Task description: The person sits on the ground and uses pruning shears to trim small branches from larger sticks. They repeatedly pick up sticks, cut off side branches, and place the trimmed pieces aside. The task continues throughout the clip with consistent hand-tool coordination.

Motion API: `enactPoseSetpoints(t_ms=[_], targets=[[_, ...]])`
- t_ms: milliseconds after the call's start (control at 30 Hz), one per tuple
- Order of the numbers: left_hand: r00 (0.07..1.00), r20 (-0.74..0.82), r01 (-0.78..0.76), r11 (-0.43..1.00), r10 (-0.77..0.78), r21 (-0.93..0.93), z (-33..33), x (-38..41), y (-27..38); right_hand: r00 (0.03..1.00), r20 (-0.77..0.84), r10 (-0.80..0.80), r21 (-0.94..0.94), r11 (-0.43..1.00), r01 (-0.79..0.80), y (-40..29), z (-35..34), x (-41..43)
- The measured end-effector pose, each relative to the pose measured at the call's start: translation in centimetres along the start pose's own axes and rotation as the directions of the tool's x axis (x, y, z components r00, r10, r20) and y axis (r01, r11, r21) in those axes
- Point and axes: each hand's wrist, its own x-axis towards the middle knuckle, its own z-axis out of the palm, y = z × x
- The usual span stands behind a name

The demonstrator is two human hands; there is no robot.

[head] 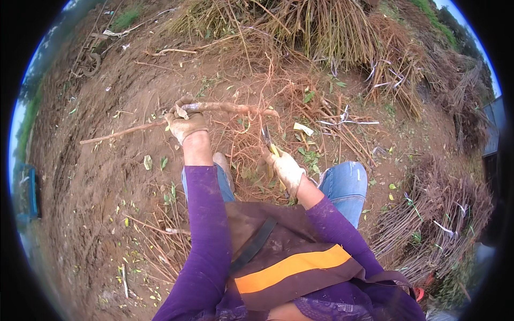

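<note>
My left hand, in a soiled work glove, grips a young tree sapling by its stem. The thick root end points right and a thinner stem runs out to the lower left. Thin side roots branch up and down near its right end. In my gloved right hand is a pair of yellow-handled pruning shears. Their blades point up, just below the root end; whether they touch a root I cannot tell. Cut reddish roots lie tangled on the ground between my legs.
Large bundles of rooted stems are heaped ahead. Tied bundles lie at the right, with white and green ties. Loose stems with a white tie rest right of the roots. More cut stems lie by my left side on bare soil.
</note>
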Motion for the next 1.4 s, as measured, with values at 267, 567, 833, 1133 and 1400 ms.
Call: enactPoseSetpoints(t_ms=[267, 567, 833, 1133, 1400], targets=[[0.997, -0.018, 0.074, 0.975, -0.072, 0.208, -1.6, -1.3, -0.6, 0.930, 0.304, 0.204, -0.136, 0.976, -0.169, -4.8, -4.2, -0.8], [0.998, -0.056, 0.026, 0.999, -0.024, 0.025, -1.1, -2.5, -0.8, 0.788, 0.007, -0.616, -1.000, 0.001, 0.009, -4.1, -5.4, -1.4], [0.996, 0.015, 0.086, 0.994, -0.088, 0.069, 2.2, -6.2, -1.3, 0.949, -0.185, -0.255, -0.655, 0.752, 0.074, -3.6, -9.6, 0.5], [0.895, 0.330, 0.370, 0.913, -0.301, -0.170, 1.4, -6.9, -3.9, 0.978, 0.008, -0.209, -0.645, 0.746, 0.164, -5.5, -7.5, 2.5], [0.997, -0.074, -0.024, 0.989, 0.035, 0.143, 0.4, -4.8, -1.9, 0.987, -0.075, -0.140, -0.943, 0.332, -0.024, 0.4, -3.1, -2.0]])
